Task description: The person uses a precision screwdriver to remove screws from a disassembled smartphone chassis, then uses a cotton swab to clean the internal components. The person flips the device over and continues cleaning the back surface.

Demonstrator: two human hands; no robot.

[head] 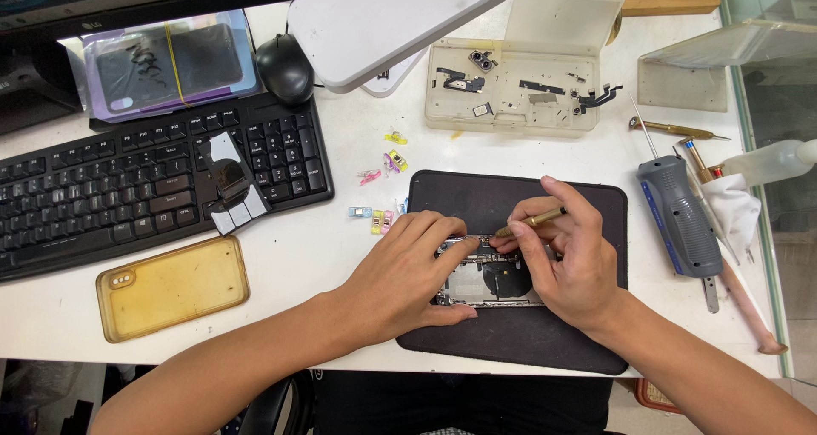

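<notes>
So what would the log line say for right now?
left hand: steadies opened phone | right hand: grip on brass-coloured tool, tip at phone's top edge | phone: on dark mat

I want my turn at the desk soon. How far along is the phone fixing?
Done: the phone on the dark mat is already open, and small parts lie in the clear tray. In hand: the left hand steadies the phone while the right hand works a brass-coloured tool into its top end. Left: those parts are still out, and the yellow case lies off to the side.
</notes>
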